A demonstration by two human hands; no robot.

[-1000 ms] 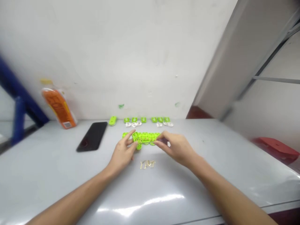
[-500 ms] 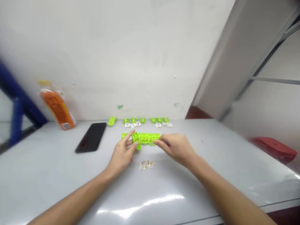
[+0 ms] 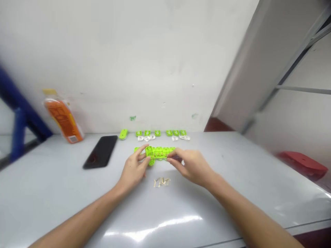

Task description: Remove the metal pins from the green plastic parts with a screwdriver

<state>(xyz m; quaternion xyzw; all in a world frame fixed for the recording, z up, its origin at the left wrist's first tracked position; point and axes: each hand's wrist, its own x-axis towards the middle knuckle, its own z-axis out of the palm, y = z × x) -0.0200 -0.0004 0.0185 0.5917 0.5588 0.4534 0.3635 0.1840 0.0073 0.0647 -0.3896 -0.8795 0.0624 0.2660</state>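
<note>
1. The left hand (image 3: 133, 168) has its thumb and fingers clamped on a small bright-green plastic casing (image 3: 149, 151), above the middle of the desk.
2. The right hand (image 3: 195, 165) has its thumb and forefinger drawn close together at the right end of a row of green plastic casings (image 3: 159, 152); whether they grip anything cannot be told. The two hands are apart.
3. Thin gold-coloured strips (image 3: 161, 182) lie nearer the wearer, between the forearms.
4. The pale grey, glossy desk (image 3: 144, 210) catches a bright streak of light and meets a scuffed white wall (image 3: 165, 69) with green marks.
5. Beyond the hands, small green casings (image 3: 157, 133) and white rounded pieces (image 3: 175, 138) line the wall; dark marks on the white pieces are unreadable.
6. Left of the left hand are a black phone (image 3: 100, 152) and an orange bottle with a yellow cap (image 3: 62, 119); its lettering is blurred, above a pale label patch.
7. A blue metal frame (image 3: 19, 120) stands far left, a red plastic object (image 3: 303, 163) far right.
</note>
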